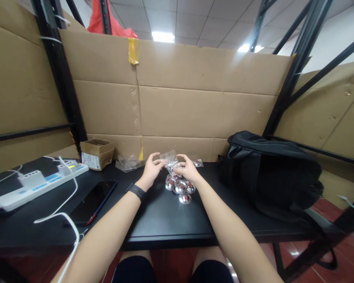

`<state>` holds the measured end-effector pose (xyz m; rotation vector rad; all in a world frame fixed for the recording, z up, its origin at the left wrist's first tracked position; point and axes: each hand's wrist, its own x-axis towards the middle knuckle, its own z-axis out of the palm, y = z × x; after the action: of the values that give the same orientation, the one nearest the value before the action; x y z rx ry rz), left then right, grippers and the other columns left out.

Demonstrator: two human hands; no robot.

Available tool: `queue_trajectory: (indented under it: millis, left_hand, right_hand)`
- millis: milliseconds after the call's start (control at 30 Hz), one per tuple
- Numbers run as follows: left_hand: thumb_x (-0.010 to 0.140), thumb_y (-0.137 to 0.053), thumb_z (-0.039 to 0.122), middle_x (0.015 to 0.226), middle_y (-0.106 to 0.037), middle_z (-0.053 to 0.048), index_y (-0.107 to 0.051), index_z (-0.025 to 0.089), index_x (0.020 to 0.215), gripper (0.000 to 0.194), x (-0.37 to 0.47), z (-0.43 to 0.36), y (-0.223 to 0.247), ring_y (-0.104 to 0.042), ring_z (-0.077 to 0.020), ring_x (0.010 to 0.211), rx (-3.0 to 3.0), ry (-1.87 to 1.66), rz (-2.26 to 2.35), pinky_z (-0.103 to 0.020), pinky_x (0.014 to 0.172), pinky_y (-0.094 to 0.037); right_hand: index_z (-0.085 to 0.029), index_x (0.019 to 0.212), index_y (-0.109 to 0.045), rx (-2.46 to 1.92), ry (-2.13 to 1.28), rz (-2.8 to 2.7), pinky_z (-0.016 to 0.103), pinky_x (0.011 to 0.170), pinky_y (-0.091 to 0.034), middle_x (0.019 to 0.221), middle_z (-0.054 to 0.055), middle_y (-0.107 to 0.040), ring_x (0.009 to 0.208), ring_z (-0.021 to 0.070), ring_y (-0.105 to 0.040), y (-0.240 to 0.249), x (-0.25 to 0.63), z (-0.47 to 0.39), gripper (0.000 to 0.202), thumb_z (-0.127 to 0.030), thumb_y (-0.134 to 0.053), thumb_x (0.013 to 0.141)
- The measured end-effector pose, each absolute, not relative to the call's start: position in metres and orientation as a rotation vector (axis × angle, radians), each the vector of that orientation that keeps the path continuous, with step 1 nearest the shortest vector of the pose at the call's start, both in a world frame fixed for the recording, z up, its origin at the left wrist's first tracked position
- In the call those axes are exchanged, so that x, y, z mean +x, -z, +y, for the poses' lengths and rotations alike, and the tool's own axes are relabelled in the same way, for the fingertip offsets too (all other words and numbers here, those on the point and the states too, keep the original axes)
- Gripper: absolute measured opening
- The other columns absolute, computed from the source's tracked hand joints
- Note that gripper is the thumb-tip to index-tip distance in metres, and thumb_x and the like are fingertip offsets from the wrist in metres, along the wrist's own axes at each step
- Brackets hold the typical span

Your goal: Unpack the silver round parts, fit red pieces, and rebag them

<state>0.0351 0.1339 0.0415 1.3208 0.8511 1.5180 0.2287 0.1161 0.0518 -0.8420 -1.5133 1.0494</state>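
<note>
My left hand (151, 169), with a dark band on its wrist, pinches the left side of a clear plastic bag (171, 158). On the bag's other side my right hand (189, 171) grips it between thumb and fingers. Shiny silver material shows in the bag between my fingertips; its exact form is hard to make out. Right below the hands, several round silver metal discs with red centres (181, 187) lie in a loose cluster on the black table (165, 224). One disc (185, 198) sits nearest to me.
Behind my right hand lies a small clear packet (198, 162). Left of my hands are crumpled plastic (129, 163), a small open cardboard box (96, 154), a phone (94, 200) and a power strip (44, 182) with white cables. A black backpack (271, 177) stands at right; cardboard panels (177, 106) enclose the back.
</note>
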Motion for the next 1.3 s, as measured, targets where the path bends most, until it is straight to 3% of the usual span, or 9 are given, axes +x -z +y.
queue_trajectory:
  millis: [133,300,533,733,867,967,1100,1200,1300]
  left_hand:
    - [0.074,-0.081,0.036,0.117,-0.069,-0.011,-0.031,0.029,0.134,0.078,0.038,0.125,-0.044,-0.073,-0.0194,0.087,1.163,-1.258,0.799,-0.034,0.075,-0.057]
    - [0.069,-0.083,0.02,0.089,-0.073,-0.005,-0.034,0.023,0.129,0.078,0.046,0.127,-0.035,-0.072,-0.0164,0.074,1.275,-1.25,0.862,-0.033,0.075,-0.056]
    - [0.078,-0.067,0.02,0.085,-0.077,-0.007,-0.066,0.019,0.084,0.006,0.006,0.156,-0.035,-0.073,-0.0223,0.086,1.887,-1.446,1.458,-0.035,0.086,-0.053]
    - [0.084,-0.058,0.026,0.113,-0.073,-0.017,-0.07,0.015,0.112,0.032,-0.036,0.172,-0.044,-0.065,-0.0331,0.114,1.784,-1.543,1.897,-0.045,0.102,-0.045]
    - [0.078,-0.065,0.028,0.123,-0.064,-0.027,-0.058,0.006,0.129,0.057,-0.046,0.172,-0.043,-0.058,-0.0391,0.121,1.618,-1.45,2.052,-0.048,0.102,-0.044]
    - [0.076,-0.067,0.032,0.135,-0.05,-0.03,-0.047,0.008,0.141,0.072,-0.046,0.164,-0.044,-0.058,-0.0416,0.118,1.515,-1.45,2.132,-0.052,0.099,-0.045]
    - [0.079,-0.063,0.035,0.13,-0.049,-0.024,-0.053,0.016,0.132,0.057,-0.04,0.155,-0.049,-0.06,-0.0391,0.112,1.479,-1.492,2.167,-0.052,0.095,-0.048]
    - [0.079,-0.06,0.028,0.119,-0.057,-0.018,-0.06,0.017,0.12,0.042,-0.033,0.156,-0.049,-0.061,-0.0327,0.111,1.62,-1.577,2.108,-0.047,0.097,-0.047]
    - [0.079,-0.055,0.02,0.098,-0.067,-0.01,-0.068,0.019,0.106,0.03,-0.022,0.159,-0.045,-0.065,-0.0254,0.096,1.908,-1.476,1.822,-0.039,0.094,-0.049]
  right_hand:
    - [-0.026,0.127,-0.046,-0.854,-1.005,-1.437,0.029,0.058,-0.058,0.081,-0.002,-0.067,0.057,0.0141,-0.065,-0.051,0.229,0.118,0.072,-0.029,-0.083,0.064]
    - [-0.026,0.125,-0.046,-0.896,-0.957,-1.446,0.028,0.054,-0.057,0.079,-0.004,-0.065,0.056,0.0146,-0.065,-0.047,0.229,0.123,0.074,-0.032,-0.084,0.062]
    - [-0.024,0.12,-0.049,-1.084,-0.726,-1.359,0.022,0.046,-0.048,0.086,-0.002,-0.063,0.059,0.014,-0.063,-0.046,0.251,0.142,0.052,-0.04,-0.068,0.074]
    - [-0.019,0.115,-0.059,-1.489,-0.258,-1.395,0.035,0.086,-0.051,0.091,0.004,-0.067,0.089,0.0207,-0.064,-0.037,0.299,0.162,0.04,-0.022,-0.061,0.075]
    - [-0.022,0.122,-0.065,-1.779,-0.087,-1.731,0.044,0.099,-0.042,0.131,0.013,-0.06,0.121,0.0306,-0.052,-0.027,0.311,0.161,0.043,-0.019,-0.061,0.079]
    - [-0.036,0.14,-0.053,-1.903,-0.109,-1.916,0.055,0.101,-0.037,0.156,0.006,-0.039,0.135,0.0382,-0.036,-0.02,0.309,0.158,0.058,-0.027,-0.059,0.083]
    - [-0.041,0.14,-0.052,-1.964,-0.122,-1.969,0.06,0.102,-0.03,0.156,0.002,-0.04,0.138,0.0379,-0.032,-0.02,0.305,0.158,0.053,-0.037,-0.056,0.087]
    - [-0.034,0.133,-0.059,-1.99,-0.128,-1.973,0.06,0.101,-0.032,0.14,0.009,-0.056,0.131,0.0365,-0.041,-0.023,0.303,0.158,0.048,-0.039,-0.058,0.086]
    - [-0.029,0.137,-0.055,-1.925,-0.057,-1.991,0.056,0.099,-0.035,0.139,0.013,-0.055,0.13,0.0363,-0.042,-0.025,0.302,0.158,0.055,-0.032,-0.06,0.083]
